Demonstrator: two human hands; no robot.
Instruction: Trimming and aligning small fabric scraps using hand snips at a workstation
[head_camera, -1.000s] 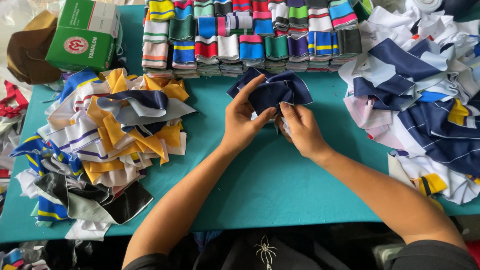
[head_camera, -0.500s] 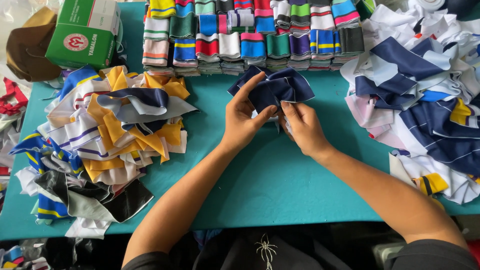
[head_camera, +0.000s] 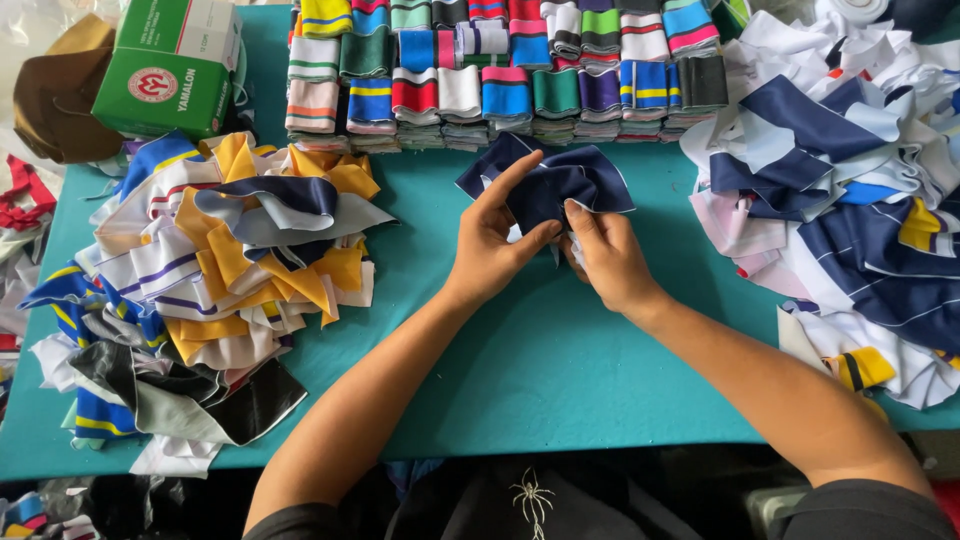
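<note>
Both hands are closed on a navy cloth piece (head_camera: 560, 185) near the middle of the teal table (head_camera: 520, 370). The left hand (head_camera: 492, 245) pinches its lower edge between thumb and bent fingers, with the forefinger stretched up across the cloth. The right hand (head_camera: 605, 258) grips the same edge just beside it, fingertips pressed into the fabric. The two hands touch or nearly touch; where they meet is hard to make out.

The cloth is soft and floppy, bunched into folds, with a thin white line along its outer edge. Its lower part is hidden behind the fingers.

Just beyond it, at the far side of the table, stand neat rows of folded striped knit bands (head_camera: 500, 70) in red, green, blue, white and purple, stacked tight together. Their top row is cut off by the frame.

To the left lies a loose heap of cut cloth pieces (head_camera: 200, 290), yellow, white, navy and black, overlapping and curling at the edges. To the right is another heap (head_camera: 850, 200), mostly white and navy, running out of view.

At the far left corner sits a green cardboard box (head_camera: 170, 70), closed, so its contents cannot be seen. Beside it is a brown cap (head_camera: 60, 95), partly cut off.
</note>
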